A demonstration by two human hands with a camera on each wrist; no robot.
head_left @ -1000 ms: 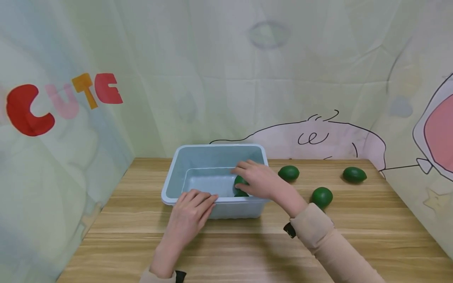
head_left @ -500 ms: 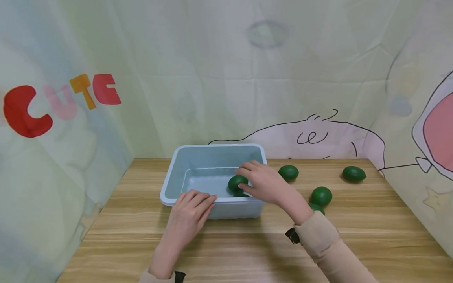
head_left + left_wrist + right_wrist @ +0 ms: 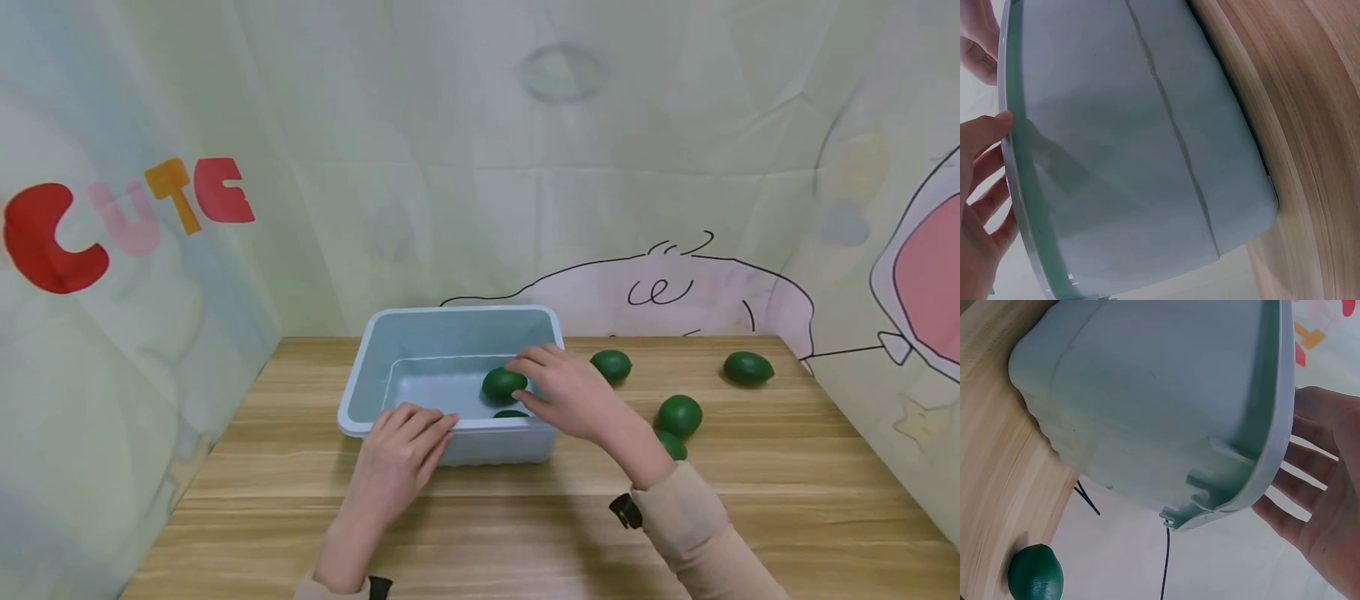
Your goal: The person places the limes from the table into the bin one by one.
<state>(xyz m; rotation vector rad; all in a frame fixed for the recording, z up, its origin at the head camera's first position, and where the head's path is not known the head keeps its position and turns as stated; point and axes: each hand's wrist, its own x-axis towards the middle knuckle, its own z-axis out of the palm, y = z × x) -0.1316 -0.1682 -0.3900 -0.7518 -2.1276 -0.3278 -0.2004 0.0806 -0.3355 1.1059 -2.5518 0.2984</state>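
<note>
And there, my right hand [image 3: 573,392] eases back, fingers apart: the green fruit [image 3: 501,384], just past my fingertips in the blue bin [image 3: 480,447], looks let go. My left hand [image 3: 401,450] rests over the rim, fingers relaxed.

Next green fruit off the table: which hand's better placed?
Right, probably. The right hand is nearer the loose green fruits; the left hand is farther off, holding the front rim of the bin.
</note>
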